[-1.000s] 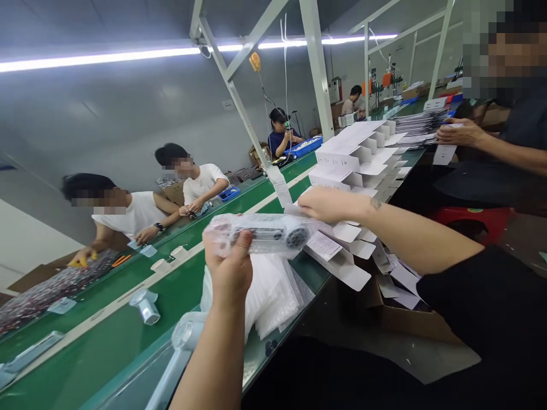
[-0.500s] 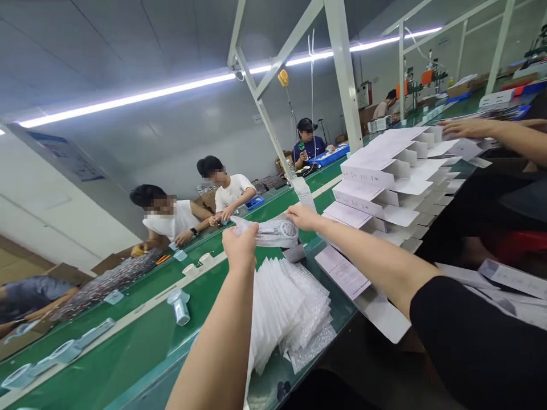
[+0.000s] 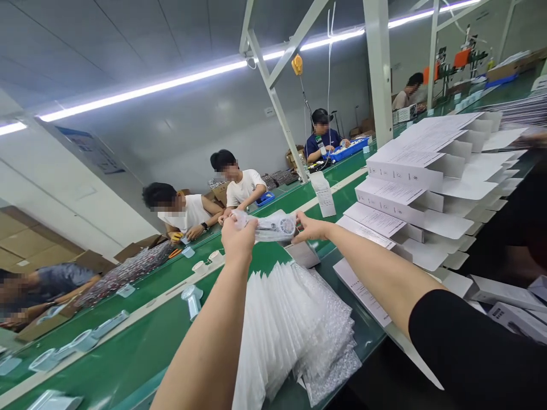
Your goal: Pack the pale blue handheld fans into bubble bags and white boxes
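My left hand (image 3: 238, 240) grips one end of a clear bubble-wrap bag holding a small white handheld fan (image 3: 270, 226), its round grille showing through the plastic. My right hand (image 3: 310, 228) pinches the bag's other end, held up over the green bench. Below my arms lies a fanned stack of white bubble-wrap bags (image 3: 290, 333). To the right of my right hand rise layered white cartons (image 3: 410, 176), unfolded, with printed sheets on them.
A green conveyor bench (image 3: 128, 285) runs to the far end of the room. Several seated co-workers (image 3: 239, 188) work across it beside clear plastic pieces, blue trays and cardboard boxes. White steel posts (image 3: 378, 62) stand along the bench, and more white boxes (image 3: 508, 302) lie at the lower right.
The view has swung left and upward. The bagged fan sits farther from me between my hands, the bubble-bag stack shows more fully, and the other person's hand at the right has left view.
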Available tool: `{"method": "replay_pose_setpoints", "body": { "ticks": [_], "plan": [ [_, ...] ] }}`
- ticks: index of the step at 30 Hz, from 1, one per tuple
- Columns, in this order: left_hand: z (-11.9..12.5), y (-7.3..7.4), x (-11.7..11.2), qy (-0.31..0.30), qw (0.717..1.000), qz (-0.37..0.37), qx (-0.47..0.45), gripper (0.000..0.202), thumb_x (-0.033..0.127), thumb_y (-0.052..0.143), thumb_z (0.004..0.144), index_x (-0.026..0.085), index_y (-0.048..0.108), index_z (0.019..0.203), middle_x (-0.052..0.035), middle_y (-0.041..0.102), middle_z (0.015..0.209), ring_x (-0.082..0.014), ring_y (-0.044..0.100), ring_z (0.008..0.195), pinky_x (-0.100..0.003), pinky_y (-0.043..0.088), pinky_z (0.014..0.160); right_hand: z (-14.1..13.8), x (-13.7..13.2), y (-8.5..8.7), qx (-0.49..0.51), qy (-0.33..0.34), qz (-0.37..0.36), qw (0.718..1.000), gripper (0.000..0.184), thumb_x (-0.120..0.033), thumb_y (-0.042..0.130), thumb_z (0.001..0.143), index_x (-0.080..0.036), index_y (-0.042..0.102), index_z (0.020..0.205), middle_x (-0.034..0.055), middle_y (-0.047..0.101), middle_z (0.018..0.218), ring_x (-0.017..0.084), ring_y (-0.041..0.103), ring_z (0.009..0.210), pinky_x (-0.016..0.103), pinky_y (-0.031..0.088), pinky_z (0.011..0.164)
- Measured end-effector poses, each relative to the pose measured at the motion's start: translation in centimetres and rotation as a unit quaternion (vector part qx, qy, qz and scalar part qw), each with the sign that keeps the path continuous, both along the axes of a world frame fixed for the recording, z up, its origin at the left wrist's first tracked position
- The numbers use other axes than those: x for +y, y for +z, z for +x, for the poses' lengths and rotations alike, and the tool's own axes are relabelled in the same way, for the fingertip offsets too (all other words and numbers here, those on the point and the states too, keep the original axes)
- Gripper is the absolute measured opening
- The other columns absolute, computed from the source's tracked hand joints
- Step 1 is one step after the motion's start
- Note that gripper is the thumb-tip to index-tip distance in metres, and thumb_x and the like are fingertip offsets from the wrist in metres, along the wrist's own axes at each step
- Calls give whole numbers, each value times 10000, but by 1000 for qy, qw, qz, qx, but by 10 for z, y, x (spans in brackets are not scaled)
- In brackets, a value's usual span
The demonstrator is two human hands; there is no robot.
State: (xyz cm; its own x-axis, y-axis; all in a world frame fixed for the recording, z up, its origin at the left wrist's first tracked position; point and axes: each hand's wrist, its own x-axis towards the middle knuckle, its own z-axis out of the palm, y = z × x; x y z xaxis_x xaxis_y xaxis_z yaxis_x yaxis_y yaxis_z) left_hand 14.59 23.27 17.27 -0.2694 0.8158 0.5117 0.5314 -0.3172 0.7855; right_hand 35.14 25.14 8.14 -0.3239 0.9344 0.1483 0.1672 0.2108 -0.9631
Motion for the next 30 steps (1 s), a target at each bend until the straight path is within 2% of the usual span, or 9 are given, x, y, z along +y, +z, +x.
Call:
{"method": "replay_pose_setpoints", "body": {
  "ticks": [5,10,14,18,21,23,25,28,30],
  "plan": [
    [7,18,-1,-34,966,10,255,193,219,624,652,188,600,841,-54,634,859,-249,601,893,-356,469,819,6,3,1,-10,3,-40,999,725,-385,774,634,-310,348,1216,72,401,1287,184,545,958,263,497,633],
    [34,46,4,-302,826,-67,471,132,126,598,594,185,600,712,-9,620,751,-207,581,774,-296,449,725,7,3,4,-87,-3,-50,995,865,-350,850,511,-295,295,1173,37,461,1140,169,544,889,261,504,632],
    [54,53,19,-359,780,-189,477,208,81,676,507,206,631,667,31,606,643,-190,593,665,-276,461,672,-4,-1,2,-146,-41,11,988,932,-355,878,461,-240,265,1154,27,479,1042,212,528,988,328,500,806],
    [59,22,26,-338,801,-170,465,375,70,729,454,227,657,788,-9,666,832,-244,632,862,-312,474,822,-4,-3,1,-149,-70,1,986,860,-295,850,506,-228,258,1126,8,477,970,202,557,910,343,519,760],
    [55,-3,17,-338,810,-133,460,393,264,773,573,242,644,943,-52,669,998,-265,608,1008,-360,418,961,2,3,6,-130,-53,-47,989,843,-219,828,520,-245,240,1123,-28,468,899,152,569,737,298,531,601],
    [44,-8,13,-344,805,-120,469,333,402,744,654,248,643,932,-47,686,947,-268,615,999,-407,362,1027,5,12,13,-131,-46,-47,989,828,-169,816,513,-251,244,1105,-43,465,862,123,551,655,265,514,533],
    [20,-5,18,-311,843,-64,435,267,446,665,746,247,644,923,-42,697,936,-250,612,1014,-403,326,1058,4,27,21,-127,-49,-25,990,811,-152,810,512,-251,243,1084,-35,475,863,120,547,645,254,507,513],
    [-54,1,42,-66,957,29,281,211,377,494,863,214,624,894,-77,688,978,-226,607,1010,-345,394,976,-7,61,31,-82,-66,2,994,797,-165,805,530,-257,222,1065,10,488,949,147,564,715,267,521,520],
    [-119,-9,58,120,972,-50,195,140,330,544,811,204,588,769,-100,681,939,-252,605,1024,-345,425,921,-23,87,31,-48,-66,2,997,784,-146,798,527,-261,225,1051,33,484,1013,161,571,761,276,532,532]
  ]
}}
